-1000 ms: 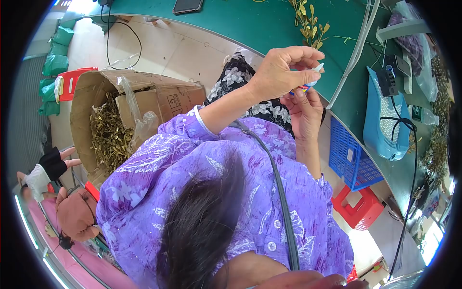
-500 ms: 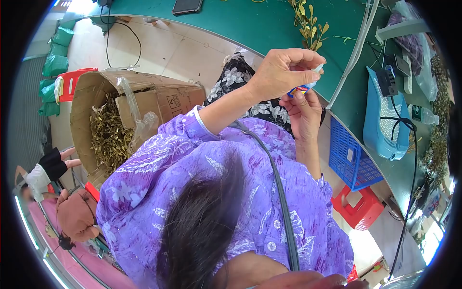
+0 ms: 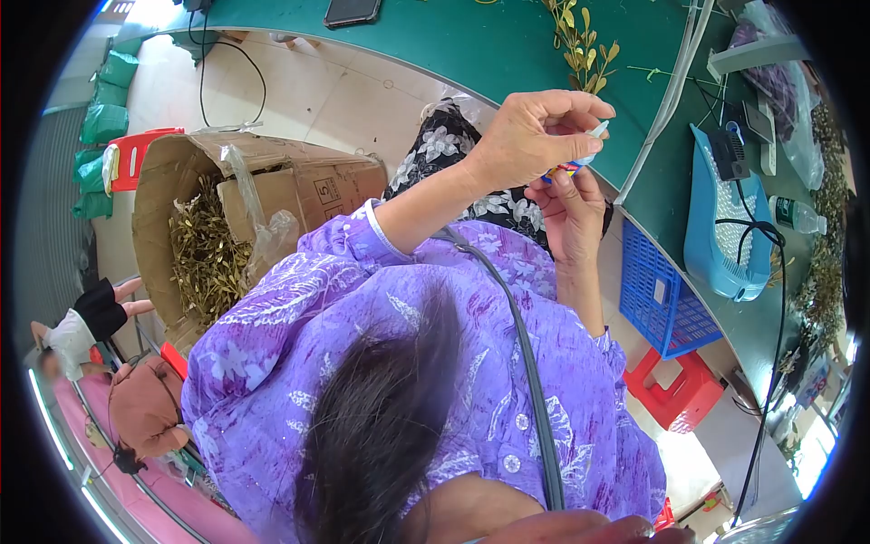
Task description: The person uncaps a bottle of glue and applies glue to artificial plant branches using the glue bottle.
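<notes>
Above the near edge of the green table, both my hands meet around a small thing with a blue, red and yellow wrapping and a pale whitish part. Thumb and fingers of my left hand are closed on the pale part from above. Just below, my right hand pinches the coloured part between thumb and forefinger. Fingers cover much of it, so its kind cannot be made out. Beyond my left hand, a sprig with golden-green leaves lies on the table.
Left of me stands an open cardboard box of dried leafy sprigs. To the right are a blue crate, a red stool, a light-blue tray, a plastic bottle and cables. A phone lies ahead. Another person is at far left.
My hands hold nearly the same pose around the small thing. At the far left, the other person has shifted slightly.
</notes>
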`<action>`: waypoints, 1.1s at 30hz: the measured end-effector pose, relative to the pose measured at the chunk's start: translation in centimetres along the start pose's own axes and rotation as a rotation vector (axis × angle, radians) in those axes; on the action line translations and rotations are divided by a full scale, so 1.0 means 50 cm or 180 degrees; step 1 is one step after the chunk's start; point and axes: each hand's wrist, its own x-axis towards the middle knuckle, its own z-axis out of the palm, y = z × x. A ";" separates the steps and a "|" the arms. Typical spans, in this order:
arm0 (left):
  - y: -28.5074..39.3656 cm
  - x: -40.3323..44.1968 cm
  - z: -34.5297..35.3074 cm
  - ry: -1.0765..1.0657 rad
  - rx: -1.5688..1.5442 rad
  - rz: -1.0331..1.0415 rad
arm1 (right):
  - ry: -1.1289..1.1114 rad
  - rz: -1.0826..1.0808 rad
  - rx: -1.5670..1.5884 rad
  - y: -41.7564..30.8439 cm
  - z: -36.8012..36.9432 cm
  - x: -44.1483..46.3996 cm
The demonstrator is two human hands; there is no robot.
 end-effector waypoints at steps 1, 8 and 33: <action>0.001 0.000 0.000 -0.0006 0.0032 0.0014 | -0.0001 0.0003 0.0011 0.000 0.000 0.000; -0.002 0.000 0.000 -0.0032 0.0048 0.0017 | 0.0009 0.0010 0.0039 0.001 -0.001 0.001; -0.006 -0.004 0.000 -0.0011 0.0135 -0.0048 | 0.0052 -0.0043 0.0044 0.003 -0.004 0.007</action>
